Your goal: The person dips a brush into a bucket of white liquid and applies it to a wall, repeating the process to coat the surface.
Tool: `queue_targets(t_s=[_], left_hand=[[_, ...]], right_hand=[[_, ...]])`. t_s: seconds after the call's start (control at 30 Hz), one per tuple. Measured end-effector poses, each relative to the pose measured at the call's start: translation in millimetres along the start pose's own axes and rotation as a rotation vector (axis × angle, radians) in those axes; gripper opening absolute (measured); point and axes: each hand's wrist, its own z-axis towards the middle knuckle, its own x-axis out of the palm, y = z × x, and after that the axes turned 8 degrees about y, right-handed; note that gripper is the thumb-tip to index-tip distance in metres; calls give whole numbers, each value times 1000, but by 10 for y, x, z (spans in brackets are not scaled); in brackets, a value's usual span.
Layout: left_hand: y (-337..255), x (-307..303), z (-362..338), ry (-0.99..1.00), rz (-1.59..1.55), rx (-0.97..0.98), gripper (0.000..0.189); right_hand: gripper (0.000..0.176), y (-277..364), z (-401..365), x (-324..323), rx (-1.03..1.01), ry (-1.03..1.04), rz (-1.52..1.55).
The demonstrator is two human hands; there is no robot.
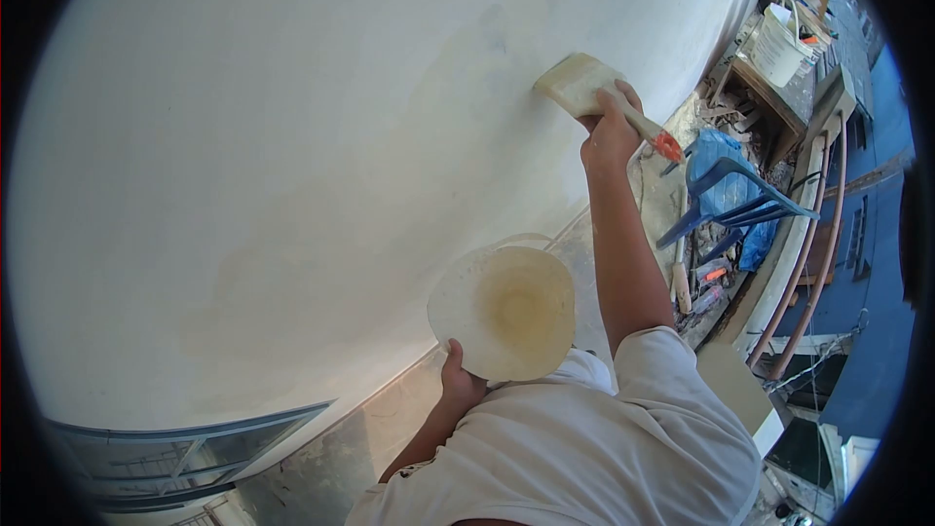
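My right hand [612, 139] is closed round the handle of a wide, pale paintbrush [582, 80], whose handle end is red. The brush's broad bristle end meets the white wall [292, 117], beside damp-looking darker patches. Lower down, my left hand [462, 379] grips the rim of a whitish bucket [450, 297], with the thumb over the edge. Seen from above, the bucket has cloudy yellowish liquid at its bottom. It is held in front of my body, close to the wall; the fingers under its rim are hidden.
At right stands a blue plastic chair [726, 180] amid rubble and tools on the floor. Behind it, a white bucket [779, 47] sits on a wooden table [765, 88]. Pipe railings [816, 244] run along the right. A framed window [185, 453] lies at lower left.
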Motion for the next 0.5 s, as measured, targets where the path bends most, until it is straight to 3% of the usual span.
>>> queue_targets(t_s=[0.07, 0.17, 0.3, 0.4, 0.5], left_hand=[[-22, 58, -15, -25, -5, -32, 63], [-66, 168, -20, -40, 17, -50, 64], [-56, 154, 4, -49, -59, -58, 57], [-32, 80, 35, -64, -69, -85, 57], [-9, 10, 64, 23, -95, -67, 57]], right_hand=[[33, 109, 144, 330, -59, 102, -95], [33, 565, 135, 919, -208, 296, 20], [34, 960, 89, 1318, -275, 340, 232], [37, 504, 216, 1060, -148, 343, 219], [38, 52, 114, 339, -11, 129, 57]])
